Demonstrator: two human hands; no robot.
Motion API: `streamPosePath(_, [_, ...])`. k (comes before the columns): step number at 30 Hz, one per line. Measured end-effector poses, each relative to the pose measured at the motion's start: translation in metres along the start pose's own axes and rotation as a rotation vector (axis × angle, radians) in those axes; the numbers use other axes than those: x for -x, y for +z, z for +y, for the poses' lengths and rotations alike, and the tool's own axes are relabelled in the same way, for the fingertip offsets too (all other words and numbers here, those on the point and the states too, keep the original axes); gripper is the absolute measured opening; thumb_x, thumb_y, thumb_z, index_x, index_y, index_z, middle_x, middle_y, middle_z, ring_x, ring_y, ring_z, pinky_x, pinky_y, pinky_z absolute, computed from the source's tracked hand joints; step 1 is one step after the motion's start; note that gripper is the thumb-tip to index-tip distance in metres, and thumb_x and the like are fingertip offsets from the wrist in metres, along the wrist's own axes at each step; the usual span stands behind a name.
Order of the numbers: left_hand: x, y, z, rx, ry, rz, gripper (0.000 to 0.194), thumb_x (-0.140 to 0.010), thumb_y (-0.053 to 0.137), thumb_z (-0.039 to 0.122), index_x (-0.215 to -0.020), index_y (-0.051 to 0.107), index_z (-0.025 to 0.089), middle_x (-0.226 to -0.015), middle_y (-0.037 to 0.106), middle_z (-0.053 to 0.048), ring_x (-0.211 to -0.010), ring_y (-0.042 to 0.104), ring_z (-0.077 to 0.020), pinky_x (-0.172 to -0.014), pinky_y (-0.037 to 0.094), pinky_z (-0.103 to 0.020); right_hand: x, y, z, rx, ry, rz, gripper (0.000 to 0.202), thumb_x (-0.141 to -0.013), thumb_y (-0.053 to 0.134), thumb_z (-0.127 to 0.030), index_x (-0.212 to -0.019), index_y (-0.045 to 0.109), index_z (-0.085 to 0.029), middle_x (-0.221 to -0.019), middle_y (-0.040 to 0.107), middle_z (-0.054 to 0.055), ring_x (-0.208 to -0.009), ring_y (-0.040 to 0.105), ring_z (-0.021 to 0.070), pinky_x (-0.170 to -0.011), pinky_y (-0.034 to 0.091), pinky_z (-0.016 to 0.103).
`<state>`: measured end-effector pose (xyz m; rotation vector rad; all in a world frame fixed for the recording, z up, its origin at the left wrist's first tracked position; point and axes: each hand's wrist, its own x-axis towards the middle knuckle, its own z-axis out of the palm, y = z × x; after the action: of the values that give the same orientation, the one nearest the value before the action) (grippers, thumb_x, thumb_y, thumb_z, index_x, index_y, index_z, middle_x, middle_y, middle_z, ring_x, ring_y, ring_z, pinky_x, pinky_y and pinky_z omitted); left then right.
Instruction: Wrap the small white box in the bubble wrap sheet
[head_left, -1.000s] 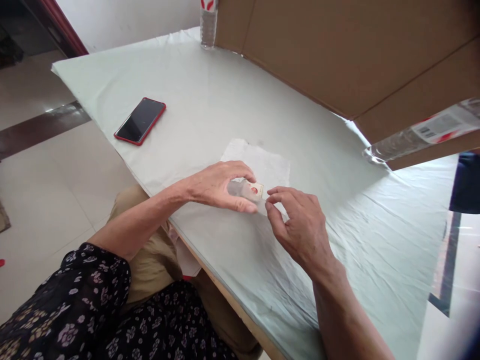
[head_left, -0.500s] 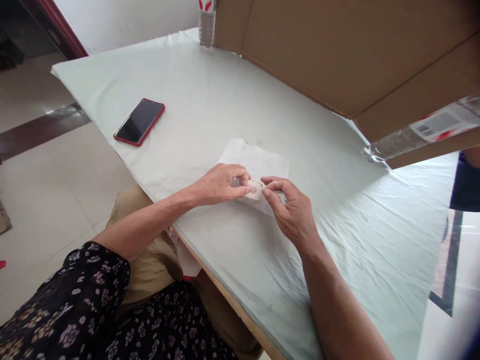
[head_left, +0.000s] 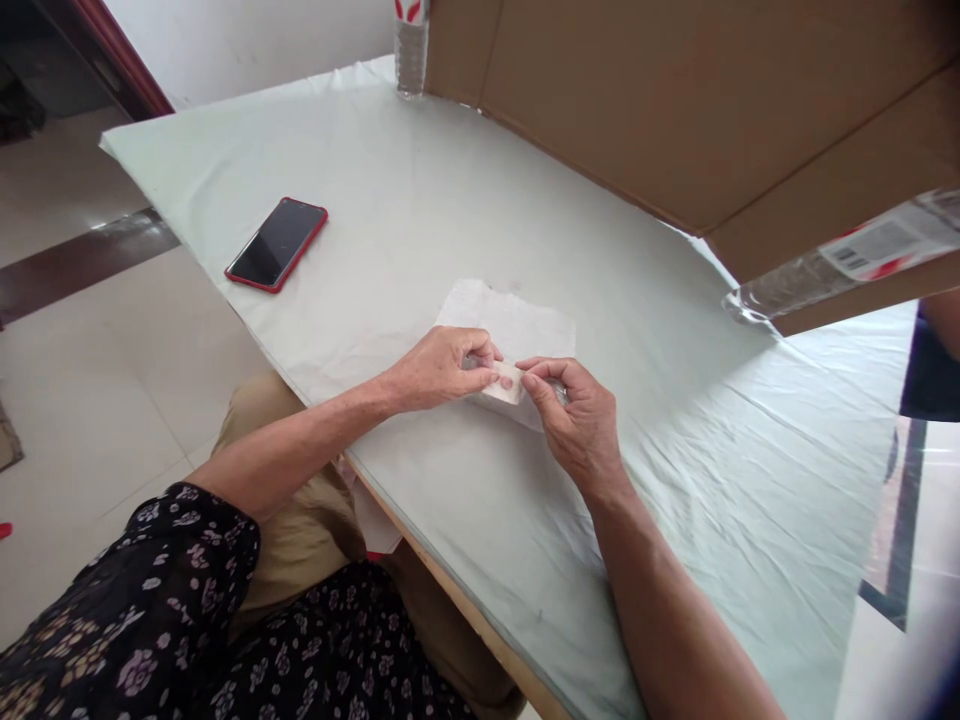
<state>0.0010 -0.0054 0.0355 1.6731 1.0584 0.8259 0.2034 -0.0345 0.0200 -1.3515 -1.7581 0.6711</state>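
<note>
A small cream-white rectangular piece point(head_left: 508, 384) with a pinkish spot on its face is held between my two hands. My left hand point(head_left: 446, 370) pinches its left end between thumb and fingers, with something clear or greyish partly hidden inside the curl. At the right end, the thumb and forefinger of my right hand point(head_left: 576, 408) close on its edge, and a clear, shiny bit shows behind those fingers. Under both hands lies a white sheet of paper point(head_left: 517, 322), creased at its edges. Whether the piece is a card or a flat packet I cannot tell.
A phone in a red case point(head_left: 277, 244) lies on the pale green tablecloth point(head_left: 360, 200) to the left. A large cardboard box point(head_left: 637, 110) stands at the back right, with a plastic bottle point(head_left: 410, 60) by its left corner and another bottle point(head_left: 832, 258) at its right.
My right hand has moved slightly left, and its thumb and forefinger now meet the right edge of the cream-white piece. My left hand stays almost still.
</note>
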Motion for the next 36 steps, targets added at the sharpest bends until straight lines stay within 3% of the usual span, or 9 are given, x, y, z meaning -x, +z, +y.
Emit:
streamPosePath(11, [0.0001, -0.0001, 0.0002, -0.01, 0.0, -0.014, 0.01, -0.076, 0.064, 0.02, -0.069, 0.061, 0.015, -0.099, 0.074, -0.006, -0.091, 0.067, -0.0173, -0.077, 0.047, -0.027, 0.0013, 0.0018, -0.001, 0.012, 0.006, 0.004, 0.011, -0.091, 0.059, -0.032, -0.084, 0.063, -0.024, -0.09, 0.075, 0.001, -0.087, 0.069, 0.0185, -0.082, 0.051, 0.032])
streamPosePath(26, [-0.002, 0.001, -0.0027, -0.009, 0.003, -0.025, 0.004, -0.074, 0.063, 0.021, -0.073, 0.061, 0.017, -0.088, 0.07, -0.002, -0.084, 0.063, -0.015, -0.075, 0.047, -0.027, -0.0012, 0.0012, -0.0008, 0.012, 0.036, -0.002, 0.008, -0.086, 0.06, -0.029, -0.084, 0.065, -0.023, -0.081, 0.072, 0.0, -0.078, 0.066, 0.0173, -0.077, 0.052, 0.032])
streamPosePath(36, [-0.003, 0.0004, -0.0022, -0.03, 0.001, -0.016, 0.009, -0.074, 0.062, 0.019, -0.082, 0.063, 0.017, -0.083, 0.067, 0.0, -0.079, 0.059, -0.0138, -0.072, 0.045, -0.027, 0.0, 0.0007, 0.0057, 0.104, -0.016, 0.044, 0.011, -0.089, 0.057, -0.027, -0.095, 0.066, -0.024, -0.094, 0.074, 0.003, -0.088, 0.067, 0.0207, -0.084, 0.051, 0.038])
